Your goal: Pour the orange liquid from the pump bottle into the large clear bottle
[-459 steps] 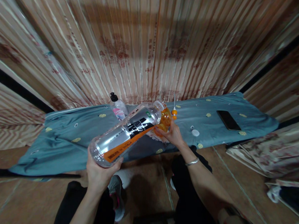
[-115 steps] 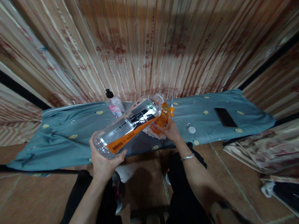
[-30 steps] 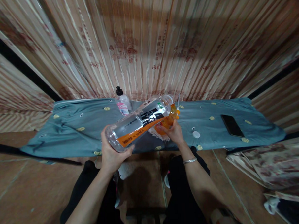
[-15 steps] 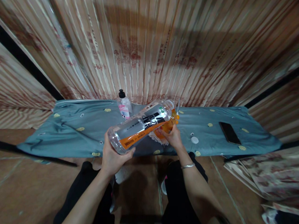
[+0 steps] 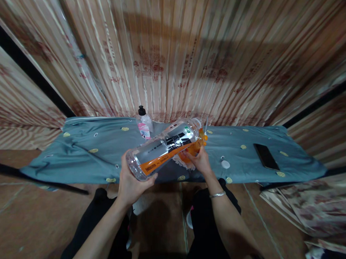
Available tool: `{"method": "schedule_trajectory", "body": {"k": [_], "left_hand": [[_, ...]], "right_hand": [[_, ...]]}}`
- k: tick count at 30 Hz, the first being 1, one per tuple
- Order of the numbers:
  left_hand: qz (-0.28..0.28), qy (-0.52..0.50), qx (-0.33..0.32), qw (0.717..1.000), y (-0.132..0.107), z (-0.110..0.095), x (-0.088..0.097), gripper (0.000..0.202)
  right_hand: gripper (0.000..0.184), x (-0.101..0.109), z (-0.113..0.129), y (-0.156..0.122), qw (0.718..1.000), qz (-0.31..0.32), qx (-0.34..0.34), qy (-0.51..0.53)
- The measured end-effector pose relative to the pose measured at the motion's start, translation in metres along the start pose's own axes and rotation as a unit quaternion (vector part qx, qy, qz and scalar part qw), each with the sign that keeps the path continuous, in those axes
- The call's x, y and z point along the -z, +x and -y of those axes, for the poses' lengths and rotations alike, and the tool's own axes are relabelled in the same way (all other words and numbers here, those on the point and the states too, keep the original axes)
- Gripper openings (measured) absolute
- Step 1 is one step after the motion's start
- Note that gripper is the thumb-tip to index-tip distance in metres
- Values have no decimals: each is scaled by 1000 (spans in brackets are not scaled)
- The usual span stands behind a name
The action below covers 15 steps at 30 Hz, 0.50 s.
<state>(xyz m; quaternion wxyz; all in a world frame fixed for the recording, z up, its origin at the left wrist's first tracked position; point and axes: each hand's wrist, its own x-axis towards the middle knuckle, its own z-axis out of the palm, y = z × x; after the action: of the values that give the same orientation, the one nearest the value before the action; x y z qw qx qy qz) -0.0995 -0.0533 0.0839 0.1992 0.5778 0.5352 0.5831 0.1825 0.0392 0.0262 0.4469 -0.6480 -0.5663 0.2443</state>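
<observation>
My left hand (image 5: 132, 186) is wrapped round the base of a large clear plastic bottle (image 5: 162, 147) with a silver, black and orange label. The bottle lies tilted, its neck up and to the right. My right hand (image 5: 200, 157) grips an orange see-through container (image 5: 194, 147) just below the bottle's neck; its shape is partly hidden by the bottle and my fingers. A whitish ragged-edged cloth or paper (image 5: 181, 163) lies under it. Something thin and pale (image 5: 206, 124) sticks up beside the orange container.
A squeeze bottle (image 5: 144, 125) with a black cap and pink label stands behind, left of centre. On the blue patterned cloth (image 5: 84, 148) to the right lie a white round cap (image 5: 225, 164) and a dark phone (image 5: 266, 156). Pleated curtains (image 5: 163, 49) hang behind.
Both hands keep their grips, and the tilted bottle stays almost where it was. The whole view has shifted slightly.
</observation>
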Motion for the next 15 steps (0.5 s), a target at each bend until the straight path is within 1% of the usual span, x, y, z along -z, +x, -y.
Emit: {"method": "schedule_trajectory", "body": {"k": [6, 15], "left_hand": [[8, 6, 5, 1000, 0, -2, 0, 92], [7, 13, -12, 1000, 2, -6, 0, 89]], "right_hand": [[75, 1, -2, 1, 1000, 5, -12, 0], [76, -1, -5, 1, 1000, 7, -17, -4]]}}
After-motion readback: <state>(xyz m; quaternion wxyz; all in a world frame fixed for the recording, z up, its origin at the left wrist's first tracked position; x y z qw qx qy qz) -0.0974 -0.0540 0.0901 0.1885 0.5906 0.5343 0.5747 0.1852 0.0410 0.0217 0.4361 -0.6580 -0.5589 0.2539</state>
